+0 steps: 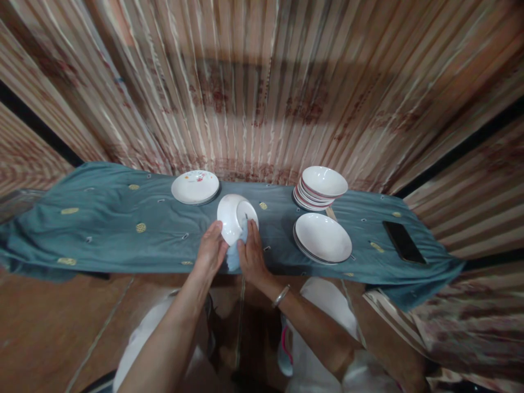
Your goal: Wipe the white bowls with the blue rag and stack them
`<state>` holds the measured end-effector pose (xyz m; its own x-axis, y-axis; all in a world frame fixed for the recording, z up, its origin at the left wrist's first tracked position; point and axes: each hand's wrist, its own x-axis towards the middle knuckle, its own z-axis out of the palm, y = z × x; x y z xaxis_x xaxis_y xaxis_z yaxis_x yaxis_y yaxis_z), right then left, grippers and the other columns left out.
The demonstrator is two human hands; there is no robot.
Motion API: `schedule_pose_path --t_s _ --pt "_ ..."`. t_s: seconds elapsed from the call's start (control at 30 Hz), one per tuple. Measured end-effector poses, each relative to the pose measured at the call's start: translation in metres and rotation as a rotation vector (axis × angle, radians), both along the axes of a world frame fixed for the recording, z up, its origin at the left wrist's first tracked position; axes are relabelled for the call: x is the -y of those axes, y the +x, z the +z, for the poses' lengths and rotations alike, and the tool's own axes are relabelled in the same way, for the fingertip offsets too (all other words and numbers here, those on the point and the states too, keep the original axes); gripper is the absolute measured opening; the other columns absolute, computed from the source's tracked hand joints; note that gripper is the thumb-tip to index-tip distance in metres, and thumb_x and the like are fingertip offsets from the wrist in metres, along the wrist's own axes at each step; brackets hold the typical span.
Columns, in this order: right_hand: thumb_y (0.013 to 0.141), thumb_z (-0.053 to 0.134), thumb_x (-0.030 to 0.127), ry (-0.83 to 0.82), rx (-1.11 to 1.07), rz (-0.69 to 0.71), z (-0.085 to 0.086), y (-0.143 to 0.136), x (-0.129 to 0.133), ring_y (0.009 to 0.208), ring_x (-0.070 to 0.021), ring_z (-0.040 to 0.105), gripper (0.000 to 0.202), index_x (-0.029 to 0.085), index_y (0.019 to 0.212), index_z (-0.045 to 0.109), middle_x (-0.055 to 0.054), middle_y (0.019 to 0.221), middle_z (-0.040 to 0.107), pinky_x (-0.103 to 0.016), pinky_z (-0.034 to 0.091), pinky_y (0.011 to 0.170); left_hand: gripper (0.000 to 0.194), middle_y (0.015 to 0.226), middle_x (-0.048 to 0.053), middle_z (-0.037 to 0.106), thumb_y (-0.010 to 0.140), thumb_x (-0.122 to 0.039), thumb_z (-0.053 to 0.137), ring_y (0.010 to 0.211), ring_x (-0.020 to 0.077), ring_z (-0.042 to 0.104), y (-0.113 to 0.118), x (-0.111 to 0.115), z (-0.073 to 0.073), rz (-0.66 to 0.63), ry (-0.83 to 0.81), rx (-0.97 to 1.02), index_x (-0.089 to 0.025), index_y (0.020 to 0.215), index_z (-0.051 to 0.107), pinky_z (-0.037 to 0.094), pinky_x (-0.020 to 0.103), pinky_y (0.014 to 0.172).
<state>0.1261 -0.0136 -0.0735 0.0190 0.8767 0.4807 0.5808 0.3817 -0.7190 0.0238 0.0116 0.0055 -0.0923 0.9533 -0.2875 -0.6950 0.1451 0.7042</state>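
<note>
A white bowl [229, 216] is tilted in front of me over the near part of the table, its underside and foot ring facing up toward me. My left hand [212, 248] grips the bowl's lower left rim, thumb and fingers closed on it. Against the right side of the bowl's base, my right hand [252, 252] presses a light blue cloth [233, 258]. Part of the cloth hangs down between the two hands. The fingers of my right hand lie over the cloth and partly hide it.
Floral plates [195, 187] lie stacked behind the bowl to the left. A stack of bowls [323, 183] stands at the back right, with wide, shallow white dishes [323, 238] before it. A dark phone [404, 242] rests farther right on the teal cloth-covered table [110, 229]. Curtains [245, 98] hang behind.
</note>
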Motion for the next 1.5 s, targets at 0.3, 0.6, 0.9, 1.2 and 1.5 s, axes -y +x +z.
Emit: schedule_pose_path --t_s 0.3,0.6,0.9,1.2,1.5 --pt "0.099 0.031 0.029 0.119 0.185 0.129 0.038 0.003 -0.013 0.151 -0.0269 0.007 0.063 0.013 0.155 0.009 -0.015 0.163 0.009 -0.053 0.019 0.121 0.036 0.074 0.002 0.072 0.054 -0.033 0.088 0.082 0.0173 0.069 0.004 0.002 -0.002 -0.061 0.093 -0.067 -0.017 0.078 0.066 0.053 0.024 0.073" --pt "0.099 0.031 0.028 0.164 0.202 0.222 0.074 0.020 -0.033 0.150 -0.0229 0.014 0.049 0.017 0.146 0.040 -0.010 0.155 0.034 -0.050 0.018 0.122 0.045 0.074 0.005 0.073 0.056 -0.041 0.086 0.082 0.0206 0.069 0.009 0.010 0.001 -0.198 0.120 -0.143 -0.014 0.087 0.072 0.053 0.027 0.072" --pt "0.097 0.031 0.032 0.100 0.045 0.197 0.095 0.041 -0.083 0.124 -0.0199 0.052 0.043 0.017 0.118 0.064 -0.009 0.124 0.064 -0.039 0.034 0.113 0.046 0.079 0.010 0.075 0.054 -0.043 0.087 0.089 0.0262 0.069 0.013 0.014 0.007 -0.240 0.128 -0.164 -0.012 0.086 0.075 0.053 0.035 0.080" --pt "0.088 0.043 0.034 -0.247 -0.477 0.053 0.056 0.059 -0.134 0.089 -0.0197 0.063 0.031 0.021 0.079 0.070 -0.002 0.086 0.071 -0.035 0.047 0.095 0.046 0.077 0.010 0.075 0.050 -0.043 0.088 0.086 0.0264 0.070 0.010 0.013 0.005 -0.209 0.077 -0.142 -0.012 0.082 0.074 0.054 0.034 0.077" --pt "0.090 0.031 0.049 -0.398 -0.622 -0.225 -0.008 0.051 -0.097 0.107 -0.0236 0.061 0.048 0.017 0.096 0.065 -0.009 0.101 0.071 -0.042 0.041 0.103 0.048 0.075 0.008 0.075 0.048 -0.043 0.090 0.087 0.0253 0.070 0.008 0.008 0.004 -0.158 0.069 -0.098 -0.013 0.081 0.072 0.055 0.034 0.080"
